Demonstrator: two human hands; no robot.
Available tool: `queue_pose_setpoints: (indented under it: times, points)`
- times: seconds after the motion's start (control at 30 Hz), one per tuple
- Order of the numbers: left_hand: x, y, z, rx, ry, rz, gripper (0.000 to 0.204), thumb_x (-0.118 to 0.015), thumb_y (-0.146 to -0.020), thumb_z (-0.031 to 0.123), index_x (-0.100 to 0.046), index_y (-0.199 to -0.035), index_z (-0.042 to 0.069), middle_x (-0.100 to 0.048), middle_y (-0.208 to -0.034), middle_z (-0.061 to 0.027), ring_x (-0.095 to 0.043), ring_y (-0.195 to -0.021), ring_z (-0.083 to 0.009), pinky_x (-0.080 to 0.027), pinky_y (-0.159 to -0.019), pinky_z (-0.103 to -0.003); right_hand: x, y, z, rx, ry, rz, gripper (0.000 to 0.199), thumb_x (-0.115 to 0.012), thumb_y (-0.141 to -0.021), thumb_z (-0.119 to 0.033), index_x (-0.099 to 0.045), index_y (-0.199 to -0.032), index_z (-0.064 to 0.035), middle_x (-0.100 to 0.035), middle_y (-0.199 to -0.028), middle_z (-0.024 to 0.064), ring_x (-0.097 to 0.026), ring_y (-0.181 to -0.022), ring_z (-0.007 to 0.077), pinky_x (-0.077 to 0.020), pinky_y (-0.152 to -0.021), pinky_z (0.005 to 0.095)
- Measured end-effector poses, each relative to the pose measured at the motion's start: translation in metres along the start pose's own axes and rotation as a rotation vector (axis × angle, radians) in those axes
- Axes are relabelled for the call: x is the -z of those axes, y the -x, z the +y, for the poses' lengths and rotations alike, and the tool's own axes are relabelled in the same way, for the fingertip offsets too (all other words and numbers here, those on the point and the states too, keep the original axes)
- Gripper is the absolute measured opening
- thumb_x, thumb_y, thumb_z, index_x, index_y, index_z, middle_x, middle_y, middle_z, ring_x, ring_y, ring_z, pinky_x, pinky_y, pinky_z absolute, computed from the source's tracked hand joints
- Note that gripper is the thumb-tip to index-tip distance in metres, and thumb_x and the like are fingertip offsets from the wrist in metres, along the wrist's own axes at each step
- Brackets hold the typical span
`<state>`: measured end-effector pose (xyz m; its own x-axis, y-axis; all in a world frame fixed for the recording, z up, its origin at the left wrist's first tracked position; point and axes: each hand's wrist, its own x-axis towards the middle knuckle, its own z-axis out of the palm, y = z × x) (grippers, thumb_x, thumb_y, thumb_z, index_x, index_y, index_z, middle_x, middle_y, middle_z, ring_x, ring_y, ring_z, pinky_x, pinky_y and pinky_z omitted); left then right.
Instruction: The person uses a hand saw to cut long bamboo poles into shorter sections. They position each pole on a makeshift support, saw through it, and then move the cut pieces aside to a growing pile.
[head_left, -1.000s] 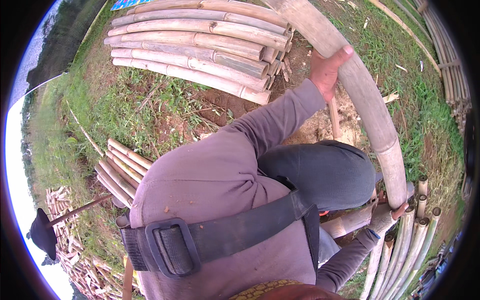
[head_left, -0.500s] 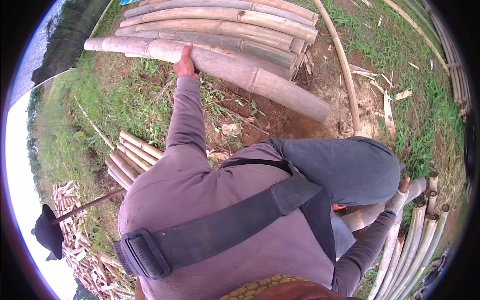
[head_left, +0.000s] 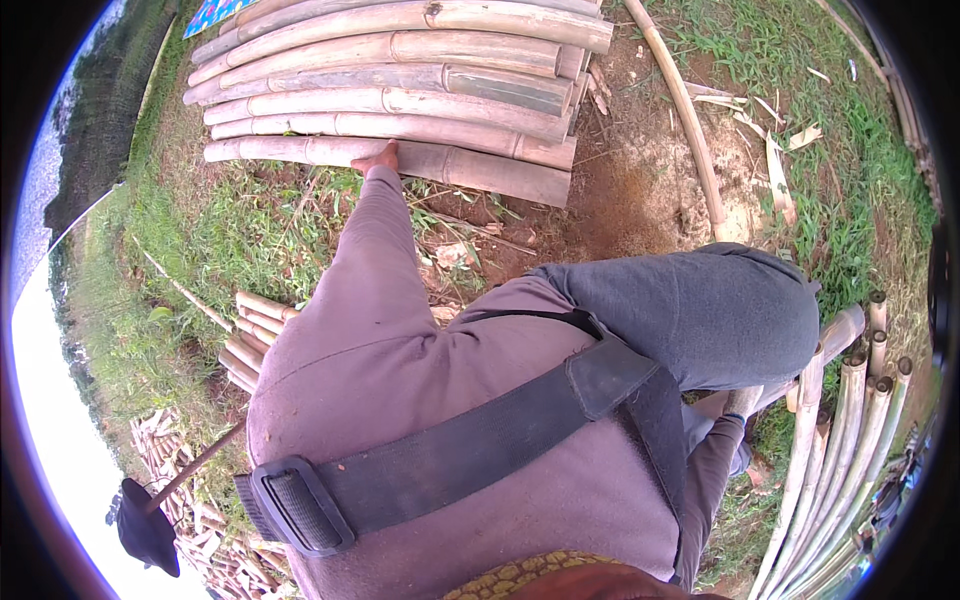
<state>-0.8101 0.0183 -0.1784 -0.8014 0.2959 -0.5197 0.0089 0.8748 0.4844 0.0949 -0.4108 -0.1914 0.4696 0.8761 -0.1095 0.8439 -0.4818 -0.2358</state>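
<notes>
In the head view, the left hand (head_left: 378,158) lay flat, fingers spread, against the nearest thick pale bamboo pole (head_left: 400,162), which rested on the bare earth at the front edge of the stacked pile of pale bamboo poles (head_left: 400,70). The palm pressed on the pole's upper side and did not appear to wrap it; how far the fingers curled over the far side could not be told. The right hand (head_left: 738,402), low at the right, was mostly covered by the grey-trousered knee (head_left: 700,310) and the mauve sleeve; it seemed to touch the end of a thinner bamboo stem (head_left: 835,335) lying across the row of slim greenish bamboo poles (head_left: 850,460), but its grip could not be made out.

The thick pole looked long, stiff and heavy, with a smooth, rather slippery rind and raised nodes; it would likely roll sooner than lift, and a hold beside a node or under the cut end would seem surest.

The pile's left ends ran out of frame, the person's own body hid much of the ground between, and a dark long-handled tool (head_left: 150,515) stood blurred at the lower left.
</notes>
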Motion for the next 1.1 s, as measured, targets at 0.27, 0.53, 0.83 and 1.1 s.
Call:
queue_pose_setpoints:
  times: [0.27, 0.53, 0.83, 1.1]
  points:
    - [-0.013, 0.101, -0.005, -0.591, -0.52, 0.246, 0.097, -0.071, -0.097, 0.066, -0.027, -0.17, 0.019, -0.03, -0.174, -0.0187, -0.039, -0.158, -0.0365, -0.026, -0.133, -0.057, -0.062, 0.039, -0.03, -0.021, -0.017, -0.134, 0.037, -0.064, -0.097, -0.025, -0.077, -0.125, -0.0055, -0.077, -0.127, 0.0149, -0.069, -0.119, 0.0392, -0.0519, -0.104, 0.051]
    - [-0.12, 0.242, -0.031, -2.244, -1.214, -0.477, 0.072, -0.062, -0.101, 0.061, -0.058, -0.153, 0.011, -0.053, -0.16, -0.0154, -0.042, -0.154, -0.0379, -0.022, -0.13, -0.061, -0.043, 0.05, -0.108, -0.235, -0.698, 0.036, 0.045, -0.068, -0.108, -0.025, -0.061, -0.143, 0.0015, -0.074, -0.117, 0.0124, -0.07, -0.104, 0.0232, -0.0573, -0.087, 0.0387]
    - [-0.161, 0.271, 0.017, -2.159, -2.117, -0.398, 0.065, -0.049, -0.105, 0.058, -0.079, -0.125, 0.004, -0.073, -0.128, -0.0223, -0.062, -0.133, -0.0408, -0.034, -0.118, -0.07, -0.025, 0.064, -0.139, -0.354, -0.829, 0.025, 0.047, -0.068, -0.107, -0.038, -0.068, -0.139, -0.0028, -0.07, -0.123, 0.014, -0.066, -0.099, 0.0225, -0.0563, -0.081, 0.0365]
    - [-0.153, 0.271, 0.017, -2.184, -2.225, -0.443, 0.063, -0.05, -0.105, 0.056, -0.079, -0.128, 0.006, -0.07, -0.14, -0.0227, -0.061, -0.135, -0.0364, -0.037, -0.117, -0.056, -0.001, 0.072, -0.15, -0.421, -0.758, 0.029, 0.058, -0.067, -0.109, -0.047, -0.069, -0.14, 0.0021, -0.073, -0.116, 0.0172, -0.069, -0.096, 0.0215, -0.0561, -0.079, 0.0371]
